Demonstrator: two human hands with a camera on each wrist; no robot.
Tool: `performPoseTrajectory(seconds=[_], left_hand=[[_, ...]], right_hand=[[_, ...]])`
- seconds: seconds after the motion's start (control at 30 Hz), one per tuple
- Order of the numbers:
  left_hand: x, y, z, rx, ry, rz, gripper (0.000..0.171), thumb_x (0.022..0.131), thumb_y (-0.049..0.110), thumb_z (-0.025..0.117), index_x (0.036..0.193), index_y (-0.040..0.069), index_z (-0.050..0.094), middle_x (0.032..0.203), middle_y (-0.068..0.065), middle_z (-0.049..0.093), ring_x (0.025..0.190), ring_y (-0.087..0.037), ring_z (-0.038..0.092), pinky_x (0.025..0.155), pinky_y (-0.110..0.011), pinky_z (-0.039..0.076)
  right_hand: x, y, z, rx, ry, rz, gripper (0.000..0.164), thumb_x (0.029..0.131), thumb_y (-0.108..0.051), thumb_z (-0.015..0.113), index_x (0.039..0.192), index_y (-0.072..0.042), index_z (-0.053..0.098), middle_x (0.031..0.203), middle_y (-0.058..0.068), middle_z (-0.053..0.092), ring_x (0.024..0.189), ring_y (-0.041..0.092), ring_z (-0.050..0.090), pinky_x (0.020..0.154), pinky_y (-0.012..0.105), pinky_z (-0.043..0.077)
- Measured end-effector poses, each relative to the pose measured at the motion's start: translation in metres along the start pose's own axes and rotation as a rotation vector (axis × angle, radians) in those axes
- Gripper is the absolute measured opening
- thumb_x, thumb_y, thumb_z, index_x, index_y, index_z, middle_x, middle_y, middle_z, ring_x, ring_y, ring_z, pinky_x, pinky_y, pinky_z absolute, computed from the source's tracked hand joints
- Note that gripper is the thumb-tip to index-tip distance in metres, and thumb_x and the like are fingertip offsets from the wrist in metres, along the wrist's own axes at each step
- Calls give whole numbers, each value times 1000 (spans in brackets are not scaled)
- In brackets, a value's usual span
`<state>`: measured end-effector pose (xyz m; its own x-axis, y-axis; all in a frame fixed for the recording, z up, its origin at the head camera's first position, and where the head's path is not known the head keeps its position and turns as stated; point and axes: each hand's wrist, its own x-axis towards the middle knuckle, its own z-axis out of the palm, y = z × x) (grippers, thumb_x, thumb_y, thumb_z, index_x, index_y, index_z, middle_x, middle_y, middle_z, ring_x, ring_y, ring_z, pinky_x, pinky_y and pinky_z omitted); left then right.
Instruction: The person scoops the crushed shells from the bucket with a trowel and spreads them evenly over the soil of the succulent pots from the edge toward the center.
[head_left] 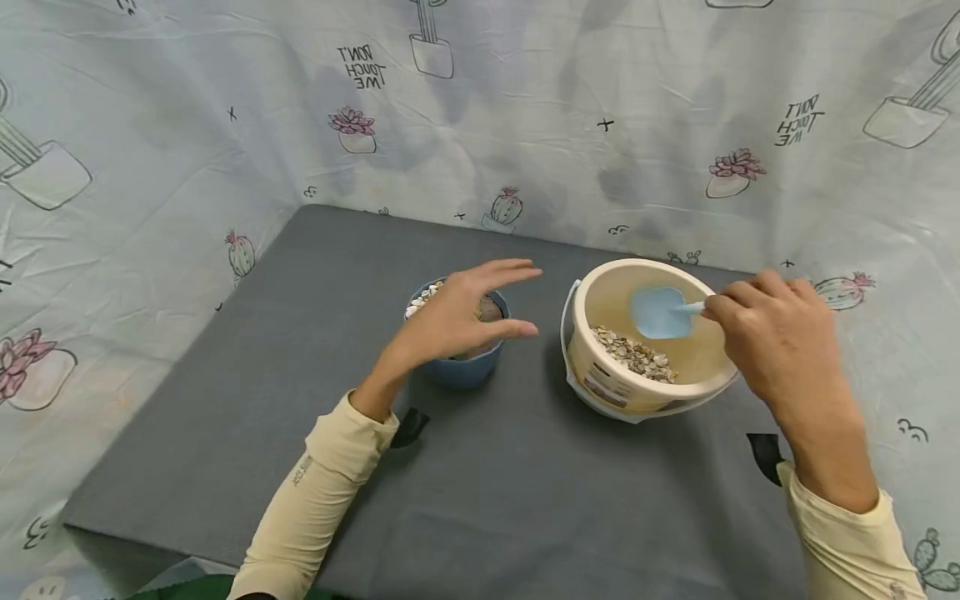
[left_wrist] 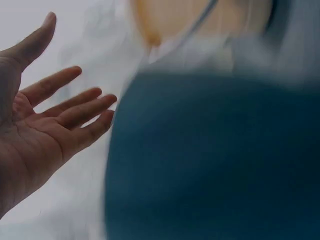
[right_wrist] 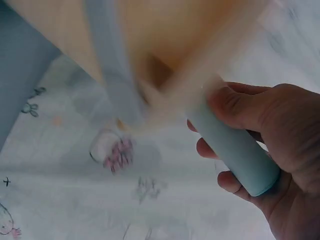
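In the head view my right hand (head_left: 791,354) grips the handle of a light blue toy shovel (head_left: 662,313), its blade inside the mouth of a cream bucket (head_left: 628,265). Small mixed pebbles (head_left: 637,357) lie in the bottom of the bucket, below the blade. The right wrist view has the fingers and thumb curled round the pale handle (right_wrist: 240,155). My left hand (head_left: 453,312) is over a blue pot (head_left: 459,373), fingers extended and thumb apart, holding nothing. White stones (head_left: 424,297) and a brownish round thing (head_left: 490,310) show in the pot, partly hidden by that hand.
Both containers stand on a grey-covered table (head_left: 247,375). The bucket's white carrying handle (head_left: 567,333) hangs down round its side. A pale curtain (head_left: 480,108) printed with cacti encloses the back and sides, close behind the bucket.
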<state>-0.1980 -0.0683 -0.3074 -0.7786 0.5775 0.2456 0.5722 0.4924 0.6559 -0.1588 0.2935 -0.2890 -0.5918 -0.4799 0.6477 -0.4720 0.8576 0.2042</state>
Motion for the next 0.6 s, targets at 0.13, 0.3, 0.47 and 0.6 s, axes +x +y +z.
performPoseTrajectory(seconds=[0.13, 0.3, 0.47, 0.6], left_hand=[[21, 21, 38, 53, -105, 5, 71, 94, 42, 78, 155, 15, 53, 167, -11, 42, 152, -29, 46, 123, -47, 43], [33, 27, 60, 103, -88, -10, 66, 93, 43, 78, 148, 12, 61, 163, -15, 46, 149, -31, 50, 120, -45, 47], [32, 25, 64, 121, -40, -2, 63, 91, 43, 80, 143, 12, 65, 158, -14, 53, 141, -29, 58, 113, -42, 53], [32, 23, 65, 111, -38, 15, 62, 91, 42, 80, 143, 11, 65, 156, -14, 56, 139, -29, 61, 110, -40, 55]], right_hand=[[5, -8, 20, -64, -143, -81, 12, 77, 9, 72, 69, 1, 69, 68, 17, 65, 69, 37, 53, 62, 46, 38], [13, -17, 40, -128, -259, -122, 25, 79, 8, 74, 59, -2, 64, 63, 15, 60, 68, 36, 54, 61, 43, 38], [20, -18, 49, -101, -332, -104, 31, 79, 12, 72, 56, -4, 58, 60, 18, 56, 65, 40, 56, 59, 46, 42], [23, -14, 50, -74, -430, 18, 36, 73, 11, 72, 54, -8, 49, 54, 12, 48, 57, 37, 50, 52, 46, 39]])
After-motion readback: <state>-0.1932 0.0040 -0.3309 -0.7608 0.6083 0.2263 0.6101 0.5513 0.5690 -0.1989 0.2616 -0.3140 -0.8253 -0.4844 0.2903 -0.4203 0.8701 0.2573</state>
